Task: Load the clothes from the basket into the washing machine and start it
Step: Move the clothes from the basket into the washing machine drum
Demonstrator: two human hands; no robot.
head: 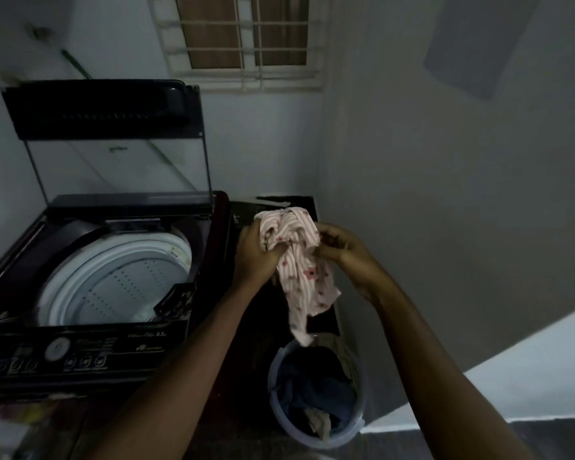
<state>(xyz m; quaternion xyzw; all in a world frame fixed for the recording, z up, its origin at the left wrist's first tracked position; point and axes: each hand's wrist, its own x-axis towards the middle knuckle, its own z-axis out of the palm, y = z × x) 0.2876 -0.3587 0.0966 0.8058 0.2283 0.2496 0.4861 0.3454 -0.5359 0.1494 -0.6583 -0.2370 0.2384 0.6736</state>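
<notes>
- Basket (316,439) sits low on the floor, nearest the camera, just right of the washer; dark blue clothes (319,390) and a pale piece are left inside, so loading looks only partly done.
- Left hand (256,257) and right hand (346,252) are both closed on the bunched top of a pink striped garment (304,277), held up above the basket and right of the drum (not over it).
- The garment's tail hangs loose, its tip just above the basket rim. Risk: on the swing left that tail may snag the rim or drag across the washer's dark side panel.
- Right hand holds only a fold at the edge, as far as I can tell. Risk: a slip there leaves the cloth in one hand, and part of it could drop back into the basket or onto the floor.
- Washer (90,343) panel faces front with a dial and buttons; an arm passing low over it could press one early.
- Drum (113,280) is open, and no clothes show in the visible part. Risk: a sloppy drop leaves cloth draped over the white ring.
- Lid (110,127) stands raised at the back, glass see-through; a knock could bring it down.
- Scene is dim and slightly blurred, so small snags are easy to miss.
</notes>
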